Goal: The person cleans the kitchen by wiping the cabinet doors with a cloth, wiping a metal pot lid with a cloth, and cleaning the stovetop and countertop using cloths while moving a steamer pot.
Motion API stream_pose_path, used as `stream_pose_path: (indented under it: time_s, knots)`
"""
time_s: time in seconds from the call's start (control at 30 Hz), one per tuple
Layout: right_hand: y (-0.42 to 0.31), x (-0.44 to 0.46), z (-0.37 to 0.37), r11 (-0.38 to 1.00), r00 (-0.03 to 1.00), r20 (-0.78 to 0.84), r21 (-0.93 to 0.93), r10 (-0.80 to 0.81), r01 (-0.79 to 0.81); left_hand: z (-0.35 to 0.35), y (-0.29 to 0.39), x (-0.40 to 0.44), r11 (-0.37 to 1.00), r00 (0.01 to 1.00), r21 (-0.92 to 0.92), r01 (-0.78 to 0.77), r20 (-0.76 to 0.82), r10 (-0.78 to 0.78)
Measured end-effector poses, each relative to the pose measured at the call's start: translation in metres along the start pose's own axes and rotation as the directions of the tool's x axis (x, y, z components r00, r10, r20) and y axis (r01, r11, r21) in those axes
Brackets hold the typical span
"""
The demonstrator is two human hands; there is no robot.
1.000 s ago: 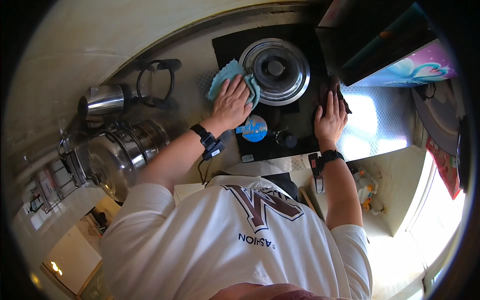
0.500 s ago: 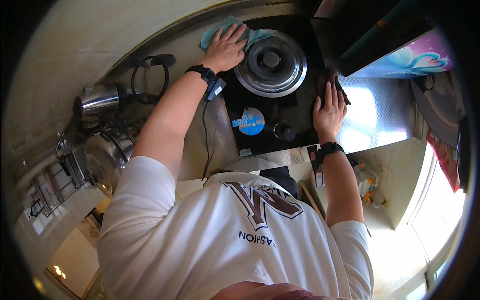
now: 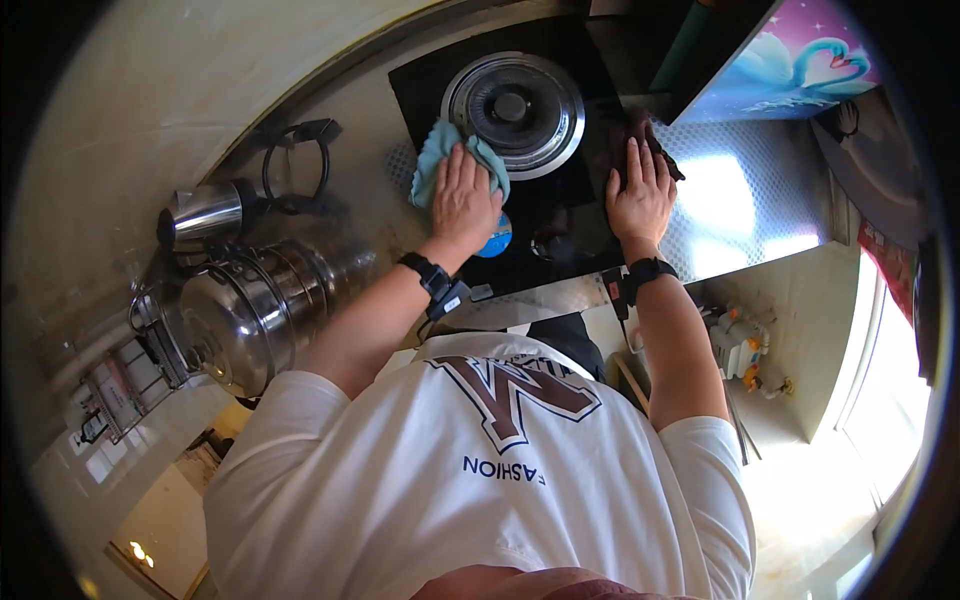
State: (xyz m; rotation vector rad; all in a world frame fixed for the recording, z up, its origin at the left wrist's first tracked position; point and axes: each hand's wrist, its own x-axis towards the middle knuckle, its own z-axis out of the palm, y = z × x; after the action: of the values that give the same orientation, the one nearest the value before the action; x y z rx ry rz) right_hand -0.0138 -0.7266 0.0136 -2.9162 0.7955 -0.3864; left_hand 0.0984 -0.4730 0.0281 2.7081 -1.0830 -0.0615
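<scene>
My left hand [image 3: 464, 205] presses a light blue cloth [image 3: 428, 170] onto the left part of a black glass cooktop [image 3: 420, 85], fingers close together over the cloth. Just beyond it, a round lid with a dark knob [image 3: 535, 85] covers the burner area. A round blue sticker [image 3: 497, 240] is partly hidden by my left hand. My right hand [image 3: 642, 200] lies flat at the cooktop's right edge, fingers outstretched. Its fingertips rest against a dark, crumpled cloth-like piece [image 3: 660, 150]. The control knob [image 3: 545, 243] sits between my hands, near the front edge.
Left on the counter are a steel kettle-like vessel [image 3: 205, 213], a looped black cable [image 3: 268, 175] and a large steel pot [image 3: 240, 320]. A shiny patterned sheet [image 3: 750, 200] covers the right side. A panel with a swan picture [image 3: 790, 70] stands at the back right.
My left hand has drawn the light blue cloth toward me, from behind the lid's left side to its front left. My right hand stays at the right edge. The view has shifted slightly.
</scene>
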Motion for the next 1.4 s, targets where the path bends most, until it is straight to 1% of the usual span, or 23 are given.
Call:
stream_pose_path:
  time_s: [0.13, 0.27, 0.33, 0.43, 0.5, 0.6, 0.63, 0.67, 0.7, 0.73, 0.8, 0.87, 0.9, 0.93, 1.0, 1.03, 1.07, 1.13, 1.17, 1.2, 1.27, 1.37, 1.4]
  knots:
    - [0.001, 0.000, 0.000, 0.999, 1.000, -0.018, 0.032, -0.003, 0.004, 0.000, 0.019, -0.003, 0.972, 0.970, 0.030, -0.233, -0.061, 0.234]
    - [0.001, 0.002, -0.001, 0.999, 1.000, -0.027, 0.039, -0.005, 0.007, -0.002, 0.040, 0.013, 0.942, 0.944, -0.063, -0.329, -0.050, 0.326]
    - [0.002, 0.001, -0.001, 0.999, 1.000, -0.025, 0.048, -0.004, 0.005, 0.003, 0.052, 0.021, 0.904, 0.902, 0.002, -0.427, -0.074, 0.426]
    - [0.004, 0.001, 0.002, 0.998, 0.999, -0.036, 0.059, -0.005, 0.007, 0.014, 0.072, 0.040, 0.905, 0.905, -0.035, -0.423, -0.065, 0.421]
    - [0.004, 0.001, 0.002, 0.998, 0.999, -0.040, 0.057, -0.010, 0.012, 0.021, 0.077, 0.059, 0.907, 0.922, -0.162, -0.388, -0.073, 0.381]
    - [0.005, 0.000, 0.002, 0.998, 0.999, -0.032, 0.056, -0.010, 0.012, 0.016, 0.078, 0.080, 0.851, 0.974, -0.506, -0.141, 0.084, 0.211]
    - [0.006, 0.000, 0.003, 0.998, 0.999, -0.029, 0.057, -0.014, 0.016, 0.004, 0.081, 0.088, 0.850, 0.973, -0.506, -0.146, 0.082, 0.216]
    - [0.006, 0.001, 0.003, 0.998, 0.999, -0.030, 0.057, -0.011, 0.013, -0.007, 0.083, 0.096, 0.880, 0.969, -0.406, -0.247, -0.129, 0.212]
    - [0.005, 0.002, 0.000, 0.998, 0.999, -0.032, 0.065, -0.005, 0.007, -0.018, 0.087, 0.102, 0.904, 0.918, -0.286, -0.319, -0.331, 0.219]
    - [0.003, 0.001, -0.002, 0.997, 1.000, -0.029, 0.073, -0.002, 0.004, -0.026, 0.091, 0.107, 0.928, 0.884, -0.225, -0.297, -0.433, 0.178]
    - [0.003, 0.001, -0.003, 0.998, 1.000, -0.023, 0.068, -0.011, 0.012, -0.038, 0.106, 0.107, 0.965, 0.884, -0.185, -0.186, -0.460, 0.082]
    - [0.004, 0.001, -0.001, 0.997, 1.000, -0.022, 0.072, -0.003, 0.005, -0.025, 0.104, 0.107, 0.974, 0.952, -0.003, -0.225, -0.215, 0.219]
    - [0.004, 0.002, 0.000, 0.997, 1.000, -0.025, 0.071, -0.006, 0.008, -0.018, 0.103, 0.103, 0.964, 0.957, 0.043, -0.264, -0.115, 0.267]
    - [0.004, 0.002, 0.001, 0.998, 0.999, -0.031, 0.069, -0.008, 0.010, -0.010, 0.102, 0.103, 0.964, 0.957, 0.042, -0.262, -0.116, 0.265]
    - [0.004, 0.001, 0.003, 0.998, 0.999, -0.032, 0.066, -0.013, 0.015, 0.002, 0.100, 0.110, 0.919, 0.947, 0.259, -0.297, -0.045, 0.319]
    - [0.004, 0.001, 0.003, 0.998, 0.999, -0.035, 0.064, -0.009, 0.011, 0.003, 0.101, 0.116, 0.930, 0.958, 0.237, -0.282, 0.022, 0.285]
    - [0.004, 0.000, 0.003, 0.998, 0.999, -0.037, 0.063, -0.008, 0.010, 0.008, 0.099, 0.124, 0.932, 0.960, 0.234, -0.277, 0.024, 0.279]
    - [0.003, -0.001, 0.003, 0.998, 0.999, -0.034, 0.059, -0.012, 0.014, 0.017, 0.092, 0.150, 0.908, 0.979, 0.381, -0.172, -0.039, 0.202]
    - [0.003, 0.000, 0.004, 0.999, 0.999, -0.035, 0.054, -0.006, 0.008, 0.017, 0.091, 0.161, 0.886, 0.989, 0.441, -0.141, 0.028, 0.143]
    - [0.004, 0.001, 0.005, 0.998, 0.999, -0.037, 0.054, -0.012, 0.014, 0.017, 0.089, 0.172, 0.900, 0.994, 0.421, -0.109, 0.035, 0.105]
    - [0.004, 0.000, 0.006, 0.999, 0.999, -0.035, 0.051, -0.004, 0.005, 0.019, 0.091, 0.179, 0.857, 0.990, 0.502, -0.119, 0.123, 0.066]
    - [0.003, -0.001, 0.005, 1.000, 1.000, -0.024, 0.027, -0.004, 0.004, 0.018, 0.102, 0.159, 0.847, 0.982, 0.514, -0.138, 0.181, 0.051]
    - [0.004, 0.000, 0.005, 0.999, 1.000, -0.028, 0.032, -0.003, 0.004, 0.017, 0.104, 0.146, 0.837, 0.970, 0.504, -0.214, 0.212, 0.121]
